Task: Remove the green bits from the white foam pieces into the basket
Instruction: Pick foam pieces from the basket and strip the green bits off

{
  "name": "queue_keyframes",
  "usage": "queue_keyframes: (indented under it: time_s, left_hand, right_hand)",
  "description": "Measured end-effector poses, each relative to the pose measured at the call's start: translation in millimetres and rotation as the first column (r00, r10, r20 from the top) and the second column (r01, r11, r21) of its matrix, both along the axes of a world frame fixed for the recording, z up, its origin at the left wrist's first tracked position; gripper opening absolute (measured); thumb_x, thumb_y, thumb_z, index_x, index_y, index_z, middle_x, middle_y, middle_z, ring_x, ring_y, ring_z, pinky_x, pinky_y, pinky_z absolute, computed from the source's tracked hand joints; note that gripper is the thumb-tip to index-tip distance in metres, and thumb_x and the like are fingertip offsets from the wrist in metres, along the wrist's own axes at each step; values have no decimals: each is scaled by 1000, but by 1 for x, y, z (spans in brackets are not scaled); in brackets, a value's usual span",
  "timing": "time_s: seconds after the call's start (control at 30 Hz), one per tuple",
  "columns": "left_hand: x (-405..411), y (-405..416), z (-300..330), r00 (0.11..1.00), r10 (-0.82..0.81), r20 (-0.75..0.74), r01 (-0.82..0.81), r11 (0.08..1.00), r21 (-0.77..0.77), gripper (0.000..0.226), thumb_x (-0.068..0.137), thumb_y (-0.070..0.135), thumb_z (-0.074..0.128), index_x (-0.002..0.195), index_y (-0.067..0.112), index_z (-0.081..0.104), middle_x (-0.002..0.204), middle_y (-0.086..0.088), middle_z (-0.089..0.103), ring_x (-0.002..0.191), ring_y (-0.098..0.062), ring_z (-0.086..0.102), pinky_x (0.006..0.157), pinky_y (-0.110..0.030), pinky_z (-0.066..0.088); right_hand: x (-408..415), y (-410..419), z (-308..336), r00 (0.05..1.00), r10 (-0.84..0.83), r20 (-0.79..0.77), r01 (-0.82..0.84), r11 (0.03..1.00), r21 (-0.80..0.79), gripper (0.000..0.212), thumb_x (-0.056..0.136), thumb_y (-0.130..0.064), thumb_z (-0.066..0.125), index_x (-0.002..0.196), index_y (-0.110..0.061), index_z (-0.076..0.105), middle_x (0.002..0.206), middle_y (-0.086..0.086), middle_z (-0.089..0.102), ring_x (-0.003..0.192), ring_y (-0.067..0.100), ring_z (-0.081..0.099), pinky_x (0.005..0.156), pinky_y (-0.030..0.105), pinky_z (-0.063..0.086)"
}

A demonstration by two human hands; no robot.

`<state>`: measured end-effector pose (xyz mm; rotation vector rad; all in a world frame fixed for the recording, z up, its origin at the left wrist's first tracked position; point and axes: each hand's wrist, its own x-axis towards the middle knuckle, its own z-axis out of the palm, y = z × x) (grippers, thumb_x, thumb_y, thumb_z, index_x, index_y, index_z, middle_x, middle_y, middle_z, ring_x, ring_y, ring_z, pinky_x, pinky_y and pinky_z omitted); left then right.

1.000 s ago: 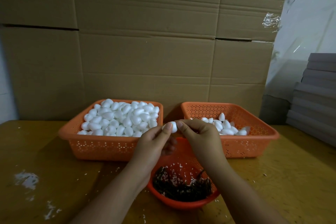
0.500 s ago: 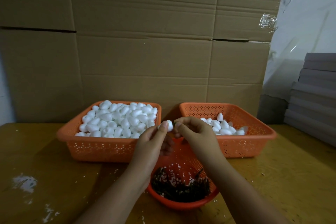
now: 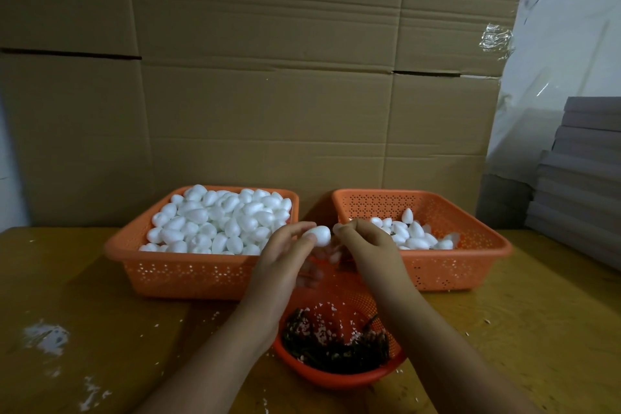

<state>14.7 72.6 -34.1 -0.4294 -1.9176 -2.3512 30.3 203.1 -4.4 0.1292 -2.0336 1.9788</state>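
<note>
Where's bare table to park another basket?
Left front of the table, between the full left basket and the near edge, with only foam crumbs. Also right front, below the right basket. The middle is crowded: both hands, left hand holding a foam piece, above the round basket.

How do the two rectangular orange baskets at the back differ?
The left basket is heaped to its rim with white foam pieces; the right basket holds only a small pile, its perforated floor and walls mostly bare. Both are orange, perforated, and side by side on the table.
</note>
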Motion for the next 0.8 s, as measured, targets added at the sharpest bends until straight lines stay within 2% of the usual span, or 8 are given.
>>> queue_keyframes:
  time_s: [0.2,0.3,0.4,0.63,0.8]
  left_hand:
    - [-3,-1,0,998,-65,-18,64,997,-39,28,93,6,59,113,25,64,88,5,73,71,-6,65,62,-24,51]
    - [-2,-1,-1,998,-51,-20,51,998,-37,25,92,9,62,109,26,67,86,5,72,70,-9,64,63,-25,50]
    - [-1,0,-1,998,-45,-42,44,999,-18,17,92,14,63,106,23,69,81,5,72,68,-9,64,60,-23,50]
    - [-1,1,-1,999,-15,-40,15,1000,4,16,92,22,64,107,18,68,84,0,72,68,-9,64,60,-22,51]
    - [-2,-1,-3,999,-17,-42,17,1000,2,16,90,27,66,105,23,69,83,1,71,67,-11,65,62,-23,52]
  right_hand:
    - [-2,2,-2,1000,-11,0,11,999,32,31,96,-16,55,71,1,59,59,10,57,57,12,53,55,17,43]
    - [-3,2,-3,1000,-2,3,1,999,49,40,97,-18,53,60,-2,54,55,10,54,54,11,50,53,15,41]
    - [-4,2,-4,1000,-9,2,9,998,68,44,97,-20,54,57,-4,54,54,9,55,52,10,51,52,14,42]
    - [-3,1,-2,1000,4,-12,-4,1000,8,22,95,-15,55,76,-4,59,58,0,58,56,8,55,53,15,45]
    - [-4,1,-5,1000,-9,-28,9,1000,24,23,95,-14,56,73,-5,58,57,0,57,55,7,54,52,14,45]
